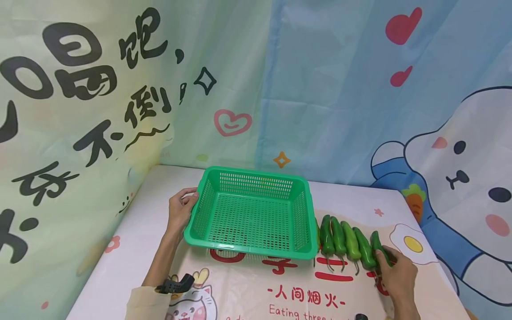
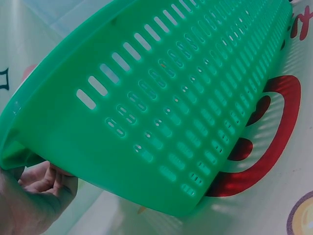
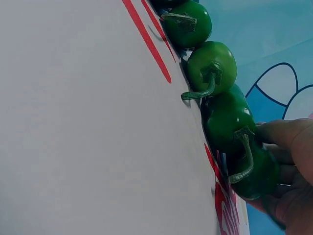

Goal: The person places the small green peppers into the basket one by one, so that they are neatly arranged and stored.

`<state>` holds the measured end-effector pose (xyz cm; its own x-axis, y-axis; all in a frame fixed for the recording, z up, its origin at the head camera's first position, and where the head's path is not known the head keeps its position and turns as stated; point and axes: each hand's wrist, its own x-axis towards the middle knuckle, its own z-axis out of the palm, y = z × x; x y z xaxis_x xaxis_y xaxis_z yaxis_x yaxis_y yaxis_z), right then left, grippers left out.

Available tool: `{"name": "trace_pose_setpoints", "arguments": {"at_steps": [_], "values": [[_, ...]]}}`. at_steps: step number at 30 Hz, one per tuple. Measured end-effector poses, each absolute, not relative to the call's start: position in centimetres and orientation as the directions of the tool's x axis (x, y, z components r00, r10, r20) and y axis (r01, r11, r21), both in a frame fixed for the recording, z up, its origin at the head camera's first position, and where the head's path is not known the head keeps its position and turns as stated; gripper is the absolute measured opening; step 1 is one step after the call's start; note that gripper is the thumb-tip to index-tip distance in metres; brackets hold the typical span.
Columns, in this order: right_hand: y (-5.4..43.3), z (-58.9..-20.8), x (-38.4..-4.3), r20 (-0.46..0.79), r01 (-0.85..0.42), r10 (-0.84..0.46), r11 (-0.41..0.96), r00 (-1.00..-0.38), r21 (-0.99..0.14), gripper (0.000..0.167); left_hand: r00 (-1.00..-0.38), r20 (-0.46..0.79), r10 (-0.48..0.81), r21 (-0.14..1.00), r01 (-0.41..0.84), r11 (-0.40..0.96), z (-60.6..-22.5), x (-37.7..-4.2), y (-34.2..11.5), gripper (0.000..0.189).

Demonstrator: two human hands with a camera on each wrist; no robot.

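Note:
A green plastic basket (image 1: pixel 250 218) with slotted sides and a mesh bottom stands on the table, nothing lying in it. My left hand (image 1: pixel 181 212) holds the basket's left side, fingers tucked beneath the rim in the left wrist view. To the basket's right, several green peppers lie side by side in a row, stems toward me. The rightmost pepper (image 1: pixel 376 242) is in my right hand (image 1: pixel 400 272), thumb on one side and fingers on the other. Its neighbour (image 1: pixel 364 250) lies close against it. At the row's left end, a pepper is partly hidden by the basket.
A printed cloth (image 1: pixel 304 293) with red lettering and cartoons covers the table. Behind it hangs a curtain (image 1: pixel 320 89) with a cartoon bear and dark characters. The table's right edge runs just beyond my right hand. A black strap (image 1: pixel 176 284) circles the left wrist.

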<state>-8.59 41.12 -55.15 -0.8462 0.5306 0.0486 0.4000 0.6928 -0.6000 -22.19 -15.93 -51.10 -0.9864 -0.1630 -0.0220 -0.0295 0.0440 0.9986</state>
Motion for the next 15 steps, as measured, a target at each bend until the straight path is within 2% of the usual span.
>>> {"name": "trace_pose_setpoints", "arguments": {"at_steps": [8, 15], "values": [[41.56, -55.43, -8.09, 0.141, 0.365, 0.558, 0.692, -0.818, -0.623, 0.04, -0.987, -0.014, -0.158, 0.999, -0.021, 0.039, -51.13, -22.28, -15.91, 0.035], [41.39, -55.08, -8.1, 0.128, 0.372, 0.583, 0.657, -0.803, -0.656, 0.042, -0.986, -0.022, -0.164, 0.999, -0.029, 0.039, -51.18, -22.24, -15.98, 0.035]]}}
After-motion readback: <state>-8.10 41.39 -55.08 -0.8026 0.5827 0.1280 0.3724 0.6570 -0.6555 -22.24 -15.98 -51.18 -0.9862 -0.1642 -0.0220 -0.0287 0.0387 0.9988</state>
